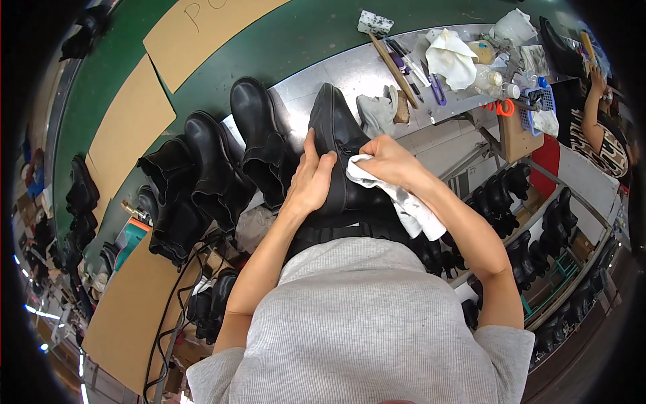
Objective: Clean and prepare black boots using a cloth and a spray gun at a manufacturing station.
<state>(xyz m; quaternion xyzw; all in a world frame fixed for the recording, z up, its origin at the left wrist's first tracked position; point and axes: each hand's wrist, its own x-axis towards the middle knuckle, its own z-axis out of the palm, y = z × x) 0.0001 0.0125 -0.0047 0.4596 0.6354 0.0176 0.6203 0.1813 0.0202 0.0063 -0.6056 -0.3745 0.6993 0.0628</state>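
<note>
A black leather boot point(330, 111) lies in front of me, its toe pointing away over the metal worktop's edge. My left hand point(311, 176) grips its left side, fingers stretched along the leather and the thumb on top. In my right hand point(389, 161) a white cloth point(410, 205) with dark smudges is bunched, pressed against the boot's right side near the ankle. The cloth's loose end hangs below the wrist. Left of the boot stand more black boots, the nearest one point(252, 111) close to my left hand.
Tools, a purple cutter point(439, 89), a crumpled white cloth point(449, 57) and bottles point(494, 79) crowd the metal worktop's right. A blue basket point(542, 108) hangs there. Racks of black boots point(501, 192) stand right. Brown cardboard point(131, 114) covers the green bench point(222, 50). Another person's arm point(593, 114) shows far right.
</note>
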